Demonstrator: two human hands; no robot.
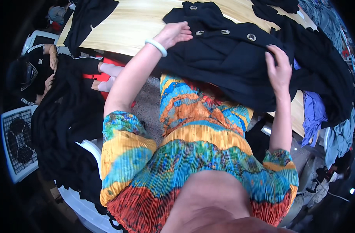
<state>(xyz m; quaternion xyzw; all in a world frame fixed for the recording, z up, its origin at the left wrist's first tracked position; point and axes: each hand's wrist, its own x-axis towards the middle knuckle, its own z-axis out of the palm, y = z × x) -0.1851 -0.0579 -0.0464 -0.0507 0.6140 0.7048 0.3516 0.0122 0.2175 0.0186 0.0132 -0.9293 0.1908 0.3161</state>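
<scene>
A black button-front garment (232, 58), seemingly a coat, lies spread over the table's near edge and hangs toward my lap. Several large round metallic-looking buttons (251, 37) run across its upper part. My left hand (174, 34), with a pale bangle (156, 47) on the wrist, is at the garment's left side, fingers stretched toward the buttons. On the right side my right hand (280, 66) lies over the black cloth, its fingers extended and a little bent. Neither hand visibly grips anything.
The pale wood table (127, 27) stretches ahead, with another black cloth piece (90, 23) at its left. More black clothing covers the right end, beside a purple cloth (313, 114) and grey-green fabric (337, 139). At left a person (33, 75) handles black cloth near a white fan (20, 139).
</scene>
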